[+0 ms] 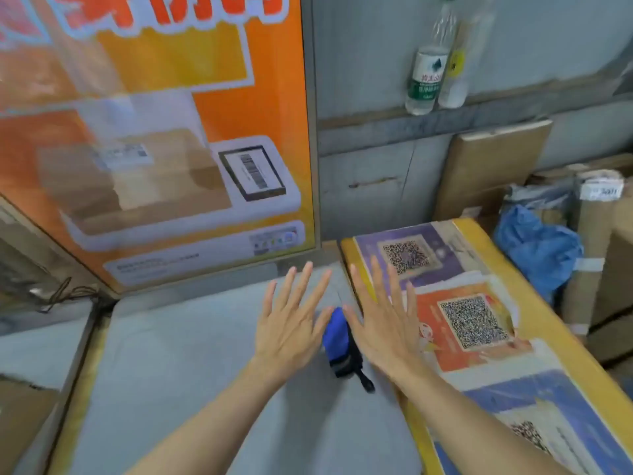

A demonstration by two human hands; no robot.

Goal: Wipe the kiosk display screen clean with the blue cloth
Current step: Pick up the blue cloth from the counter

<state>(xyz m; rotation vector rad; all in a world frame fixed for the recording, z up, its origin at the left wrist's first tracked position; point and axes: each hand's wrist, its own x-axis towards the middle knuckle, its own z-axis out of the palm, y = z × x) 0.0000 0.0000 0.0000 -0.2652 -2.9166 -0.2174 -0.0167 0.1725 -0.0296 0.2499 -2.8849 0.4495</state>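
The kiosk display screen (154, 138) stands upright at the upper left, lit orange with a picture of a parcel and a scanner. A folded blue cloth (337, 341) with a black strap lies on the grey kiosk counter (178, 371) below it. My left hand (293, 320) is held out flat with fingers spread, just left of the cloth. My right hand (380, 323) is spread the same way just right of it. Both hands hover with palms down and hold nothing. Part of the cloth is hidden behind them.
A yellow-edged side panel (479, 320) with QR code posters runs along the right. Two plastic bottles (435, 63) stand on a wall ledge. Cardboard boxes (493, 166) and a blue bag (537, 248) are piled at the far right. Cables (68, 293) hang at the left.
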